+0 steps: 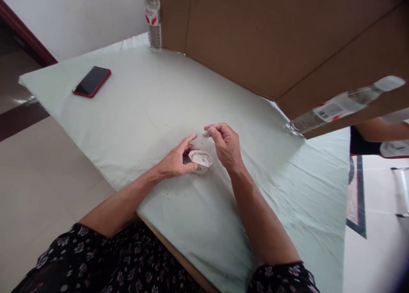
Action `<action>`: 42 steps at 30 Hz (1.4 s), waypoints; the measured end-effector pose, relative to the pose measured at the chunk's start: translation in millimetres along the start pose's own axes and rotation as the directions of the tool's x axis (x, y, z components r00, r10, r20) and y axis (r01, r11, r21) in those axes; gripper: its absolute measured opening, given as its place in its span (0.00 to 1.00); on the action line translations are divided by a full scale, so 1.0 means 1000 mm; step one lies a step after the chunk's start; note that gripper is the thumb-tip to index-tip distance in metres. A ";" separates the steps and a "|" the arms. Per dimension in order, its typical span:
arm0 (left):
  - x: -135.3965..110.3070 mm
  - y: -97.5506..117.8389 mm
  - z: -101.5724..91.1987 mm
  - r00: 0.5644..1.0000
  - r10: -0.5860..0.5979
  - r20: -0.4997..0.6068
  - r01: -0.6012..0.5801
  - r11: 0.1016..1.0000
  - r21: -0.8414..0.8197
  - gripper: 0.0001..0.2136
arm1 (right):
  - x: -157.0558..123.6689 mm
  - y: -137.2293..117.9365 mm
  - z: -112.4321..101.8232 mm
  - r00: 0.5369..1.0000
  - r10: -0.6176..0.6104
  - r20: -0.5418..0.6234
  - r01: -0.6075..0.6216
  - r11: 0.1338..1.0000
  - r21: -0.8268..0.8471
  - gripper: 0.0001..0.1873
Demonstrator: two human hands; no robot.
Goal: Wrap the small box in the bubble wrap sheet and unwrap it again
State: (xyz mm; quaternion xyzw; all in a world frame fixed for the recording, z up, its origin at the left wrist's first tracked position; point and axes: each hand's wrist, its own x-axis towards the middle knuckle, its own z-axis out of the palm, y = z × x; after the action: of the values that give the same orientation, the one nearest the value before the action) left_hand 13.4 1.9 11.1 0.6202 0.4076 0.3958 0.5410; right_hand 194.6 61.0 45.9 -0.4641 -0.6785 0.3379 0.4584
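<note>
A small whitish, see-through packet (201,158) with pale contents rests low over the cloth in front of me. My left hand (175,160) curls around its left side, thumb along the near edge and index finger raised at the far side. Just above and right of it, my right hand (226,145) is closed in a pinch, thumb against fingertips. Something faint and clear, like thin film, shows between the two hands; whether the right fingertips hold it is too hazy to say.
Pale green cloth (134,127) covers the table. A phone with a red case (92,81) lies far left. Two water bottles, one at the back (153,20) and one at right (338,107), stand by a tall brown cardboard panel (243,37). Another person's arm (383,129) shows beyond it.
</note>
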 end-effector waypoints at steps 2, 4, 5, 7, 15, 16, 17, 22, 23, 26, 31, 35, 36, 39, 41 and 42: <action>0.000 0.000 0.000 1.000 0.007 0.000 -0.007 1.000 -0.017 0.44 | 0.003 0.004 0.001 0.999 0.024 -0.026 -0.023 0.999 0.031 0.10; -0.001 0.001 0.000 1.000 0.012 0.005 -0.012 0.999 -0.048 0.44 | 0.007 0.009 0.001 0.997 0.055 -0.051 -0.052 0.997 0.056 0.10; -0.001 0.001 0.000 1.000 0.017 0.010 -0.016 0.997 -0.071 0.43 | 0.010 0.011 0.001 0.996 0.069 -0.064 -0.064 0.996 0.068 0.10; -0.001 0.002 -0.001 1.000 0.023 0.018 -0.021 0.993 -0.115 0.38 | 0.017 0.016 0.002 0.992 0.091 -0.086 -0.083 0.993 0.086 0.09; 0.003 0.004 -0.007 0.982 -0.188 0.024 0.186 0.934 -0.304 0.27 | 0.036 0.029 0.003 0.987 0.115 -0.110 -0.106 0.991 0.083 0.09; 0.003 0.004 -0.007 0.979 -0.204 0.020 0.199 0.923 -0.329 0.27 | 0.032 0.025 0.001 0.983 0.106 -0.149 -0.097 0.993 0.063 0.10; 0.004 0.005 -0.007 0.976 -0.216 0.014 0.207 0.912 -0.353 0.27 | 0.026 0.020 -0.003 0.976 0.095 -0.198 -0.088 0.995 0.043 0.10; 0.003 0.003 -0.008 0.971 -0.240 -0.023 0.207 0.879 -0.429 0.25 | -0.021 -0.009 -0.012 0.989 0.145 -0.041 -0.149 0.981 -0.122 0.14; 0.002 0.002 -0.008 0.971 -0.238 -0.029 0.202 0.878 -0.435 0.25 | -0.029 -0.012 -0.011 0.982 0.184 0.050 -0.172 0.968 -0.180 0.16; 0.001 -0.001 -0.009 0.972 -0.233 -0.020 0.197 0.861 -0.468 0.25 | -0.044 -0.017 0.000 0.950 0.273 0.151 -0.198 0.901 -0.385 0.20; -0.001 0.001 -0.010 0.971 -0.239 0.011 0.206 0.814 -0.543 0.26 | -0.042 -0.014 0.011 0.938 0.314 0.150 -0.207 0.850 -0.484 0.15; 0.001 0.005 -0.010 0.967 -0.255 -0.020 0.198 0.796 -0.572 0.24 | -0.039 -0.007 0.003 0.947 0.286 0.144 -0.219 0.907 -0.360 0.09; 0.001 0.006 -0.010 0.966 -0.258 -0.034 0.192 0.793 -0.578 0.23 | -0.039 -0.006 -0.001 0.949 0.285 0.134 -0.232 0.921 -0.312 0.09; 0.002 0.007 -0.011 0.961 -0.264 -0.080 0.167 0.789 -0.590 0.21 | -0.039 -0.002 -0.011 0.940 0.323 0.107 -0.312 0.944 -0.105 0.11; 0.003 0.007 -0.011 0.958 -0.262 -0.113 0.149 0.799 -0.583 0.20 | -0.039 0.000 -0.015 0.924 0.367 0.105 -0.374 0.926 0.050 0.12; 0.003 0.007 -0.011 0.957 -0.257 -0.131 0.139 0.809 -0.572 0.20 | -0.038 0.001 -0.016 0.913 0.393 0.105 -0.404 0.908 0.111 0.13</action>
State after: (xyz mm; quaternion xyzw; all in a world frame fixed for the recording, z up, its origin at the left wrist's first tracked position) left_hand 4.9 7.7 19.4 0.3461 0.3901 0.4992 0.6920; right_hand 216.0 26.0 38.9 -0.5480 -0.5636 0.4863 0.3814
